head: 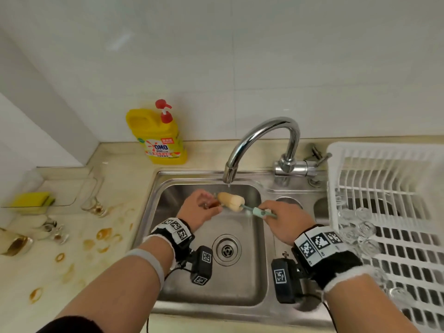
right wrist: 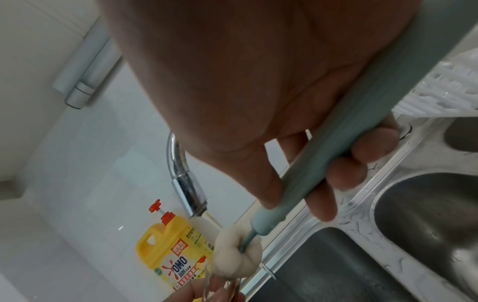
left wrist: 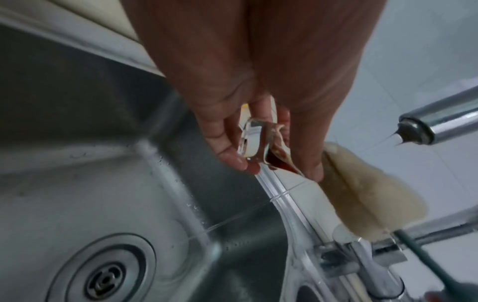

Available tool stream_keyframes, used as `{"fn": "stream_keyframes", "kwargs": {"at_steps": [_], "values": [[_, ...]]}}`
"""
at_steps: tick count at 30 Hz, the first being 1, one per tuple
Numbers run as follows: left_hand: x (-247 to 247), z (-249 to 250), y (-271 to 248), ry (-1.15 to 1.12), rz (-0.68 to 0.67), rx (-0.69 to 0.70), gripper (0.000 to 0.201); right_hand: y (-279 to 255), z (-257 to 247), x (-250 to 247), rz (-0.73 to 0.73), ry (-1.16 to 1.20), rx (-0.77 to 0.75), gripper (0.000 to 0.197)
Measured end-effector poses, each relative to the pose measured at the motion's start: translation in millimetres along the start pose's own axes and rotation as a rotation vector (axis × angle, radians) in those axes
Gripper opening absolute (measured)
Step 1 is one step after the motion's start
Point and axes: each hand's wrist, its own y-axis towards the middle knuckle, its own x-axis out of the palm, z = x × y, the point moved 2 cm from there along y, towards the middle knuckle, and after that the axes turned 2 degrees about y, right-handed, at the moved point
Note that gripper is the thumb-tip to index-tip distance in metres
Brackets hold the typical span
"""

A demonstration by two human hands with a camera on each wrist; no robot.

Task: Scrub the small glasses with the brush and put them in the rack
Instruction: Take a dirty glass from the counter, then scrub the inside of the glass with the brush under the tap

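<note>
Left hand: our left hand pinches a small stained glass between fingers and thumb, over the sink.
Right hand: our right hand is wrapped round the green handle of the brush.
Brush: its cream sponge head sits at the mouth of the glass, under the faucet; a thin stream seems to run, though it is faint.
Rack: the white rack stands right of the sink and holds clear glasses.
Tabletop: dirty glasses wait on the stained tabletop, near a yellow sponge and detergent bottle.

Glossy steel sink, white plastic rack, spongy foam brush.
</note>
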Motion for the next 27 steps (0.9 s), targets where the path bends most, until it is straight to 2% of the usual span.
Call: {"fn": "stream_keyframes", "kwargs": {"at_steps": [2,4,7,10,15,21,27], "values": [[5.9,2.7,-1.1,-0.062,0.01,-0.001,0.039,3.8,7.8,-3.4,-0.021,0.0,-0.018,0.027],[7.5,1.7,-1.1,-0.185,-0.047,-0.038,0.039,5.2,13.0,-4.8,-0.04,-0.004,-0.032,0.029],[9.0,-0.4,4.2,-0.564,-0.153,-0.208,0.042,5.6,14.5,-8.1,-0.036,0.01,-0.041,0.031],[7.2,4.6,8.7,-0.805,-0.1,-0.32,0.035,6.7,11.8,-12.1,-0.023,0.012,-0.043,0.031],[8.6,2.0,20.2,-0.883,-0.05,-0.397,0.03,9.7,4.7,-19.2,0.038,-0.032,-0.002,0.025],[17.6,6.4,35.0,-0.95,-0.034,-0.548,0.037,16.7,-2.8,-34.0,0.058,-0.174,0.063,0.019],[25.8,16.0,40.1,-0.893,-0.065,-0.6,0.038,23.6,-13.7,-40.2,0.03,-0.266,0.066,0.021]]}}
